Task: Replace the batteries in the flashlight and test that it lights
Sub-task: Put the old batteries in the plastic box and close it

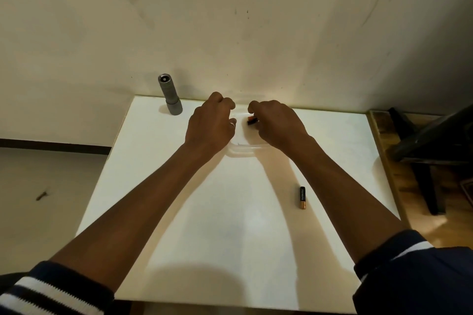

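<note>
A grey flashlight (170, 96) stands upright on its head at the far left of the white table (230, 225). My left hand (211, 124) and my right hand (277, 124) are both curled over a clear plastic container (243, 148) at the table's far edge. The left hand's fingers grip the container's left side. A black and copper battery (252, 120) pokes out from the fingertips of my right hand, inside the container. Another battery (302, 197) lies loose on the table, under my right forearm's left side.
The table's far edge meets a scuffed cream wall (230, 20). A dark chair frame (432, 146) stands on the wooden floor to the right. Grey floor lies to the left of the table.
</note>
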